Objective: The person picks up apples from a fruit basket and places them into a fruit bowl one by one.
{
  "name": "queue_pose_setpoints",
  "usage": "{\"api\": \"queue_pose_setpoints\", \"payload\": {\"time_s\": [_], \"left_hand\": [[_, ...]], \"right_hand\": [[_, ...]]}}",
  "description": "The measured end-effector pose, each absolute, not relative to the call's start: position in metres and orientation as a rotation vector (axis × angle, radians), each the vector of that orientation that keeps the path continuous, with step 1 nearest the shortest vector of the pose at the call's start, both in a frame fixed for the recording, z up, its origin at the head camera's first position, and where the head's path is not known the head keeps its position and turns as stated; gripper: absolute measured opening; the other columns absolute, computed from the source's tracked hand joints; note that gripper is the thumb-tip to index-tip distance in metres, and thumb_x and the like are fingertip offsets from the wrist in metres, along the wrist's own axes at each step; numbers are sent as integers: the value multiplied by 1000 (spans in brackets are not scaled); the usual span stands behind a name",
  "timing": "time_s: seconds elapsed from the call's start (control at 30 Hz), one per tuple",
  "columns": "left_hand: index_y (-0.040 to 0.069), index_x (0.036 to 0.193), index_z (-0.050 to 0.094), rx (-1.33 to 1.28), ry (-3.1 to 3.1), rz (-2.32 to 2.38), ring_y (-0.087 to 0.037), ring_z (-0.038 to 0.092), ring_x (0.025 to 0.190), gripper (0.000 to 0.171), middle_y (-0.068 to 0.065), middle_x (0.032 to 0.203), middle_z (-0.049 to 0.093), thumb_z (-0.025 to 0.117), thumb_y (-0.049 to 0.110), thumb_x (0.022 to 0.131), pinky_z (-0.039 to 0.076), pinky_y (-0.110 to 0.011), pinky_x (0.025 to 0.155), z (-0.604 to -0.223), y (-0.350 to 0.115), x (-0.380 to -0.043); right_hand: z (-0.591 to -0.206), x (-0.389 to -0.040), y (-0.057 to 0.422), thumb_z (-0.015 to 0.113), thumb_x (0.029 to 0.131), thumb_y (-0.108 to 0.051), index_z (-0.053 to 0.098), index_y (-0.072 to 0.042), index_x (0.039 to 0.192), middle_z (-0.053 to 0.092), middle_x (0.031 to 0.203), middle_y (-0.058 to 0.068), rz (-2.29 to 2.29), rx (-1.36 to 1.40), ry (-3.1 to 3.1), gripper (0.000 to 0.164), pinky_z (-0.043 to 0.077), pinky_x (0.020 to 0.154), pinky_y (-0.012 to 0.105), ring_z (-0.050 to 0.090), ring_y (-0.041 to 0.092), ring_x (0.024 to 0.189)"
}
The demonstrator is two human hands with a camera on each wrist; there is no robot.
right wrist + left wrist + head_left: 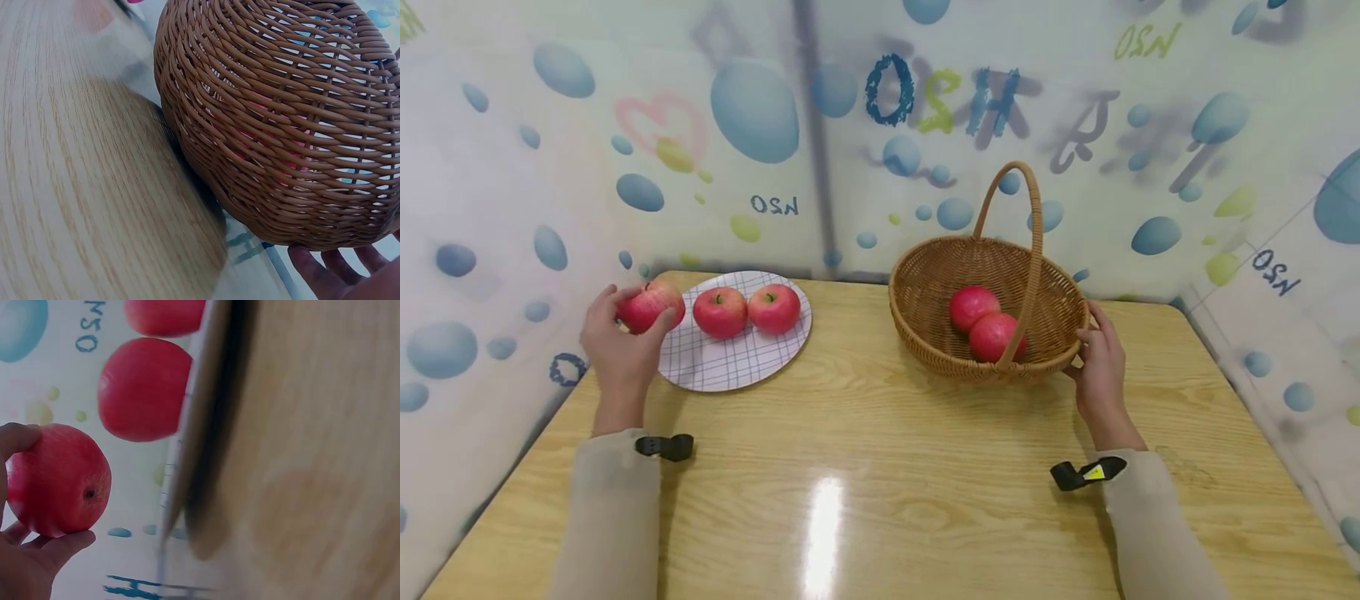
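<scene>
My left hand grips a red apple between thumb and fingers, at the left edge of a white checked plate. The left wrist view shows this held apple raised clear of the plate. Two more apples, one in the middle and one on the right, sit on the plate. At the right, my right hand holds the side of a brown wicker basket at its rim. Two red apples lie inside the basket, touching each other. In the right wrist view they show faintly through the weave.
Under the plate and basket is a light wooden table. A tall arched handle rises over the basket. Patterned walls stand close behind the table and at both sides.
</scene>
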State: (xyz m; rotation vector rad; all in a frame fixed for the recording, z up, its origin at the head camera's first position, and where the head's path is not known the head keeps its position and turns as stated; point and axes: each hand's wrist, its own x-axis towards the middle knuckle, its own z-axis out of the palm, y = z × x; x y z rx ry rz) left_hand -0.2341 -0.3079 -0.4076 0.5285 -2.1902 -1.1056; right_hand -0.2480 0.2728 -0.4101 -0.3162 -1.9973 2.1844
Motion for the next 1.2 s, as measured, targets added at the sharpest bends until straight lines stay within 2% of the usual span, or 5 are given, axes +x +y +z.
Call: {"api": "queue_pose_setpoints", "payload": {"time_s": [0.2,0.43,0.67,0.87,1.2], "left_hand": [[20,147,50,626,-2250,-1216,-20,39,147,59,-1,157,44,70,35,94,43,-44,117,-423,-316,-236],[12,143,54,561,-2309,-1232,-24,41,142,56,-7,154,46,72,28,92,42,-43,118,-434,-324,-237],[14,147,50,552,-2341,-1280,-26,34,150,58,-3,162,36,71,28,94,40,-48,119,-436,-325,-234],[15,147,51,550,-2344,-1301,-28,31,153,59,-3,163,34,72,29,94,40,-50,118,-437,-326,-234],[5,140,50,518,-2368,-1316,-32,35,150,60,-9,158,33,75,30,91,39,-50,118,-441,-331,-234]], "right_hand": [[-409,-248,273,29,103,-21,28,-33,160,24,168,6,2188,-314,-1997,58,30,117,64,28,33,154],[-408,-246,272,29,102,-21,30,-34,159,24,168,4,2175,-309,-1999,58,30,116,64,29,33,153],[-409,-247,272,29,102,-21,30,-34,159,23,169,2,2179,-314,-1991,58,31,116,64,29,34,153],[-409,-248,273,29,102,-21,31,-36,158,23,169,2,2181,-319,-1989,58,31,116,63,29,34,153],[-409,-247,272,30,103,-22,33,-36,157,25,168,4,2175,-308,-1998,57,31,116,63,30,34,153]]}}
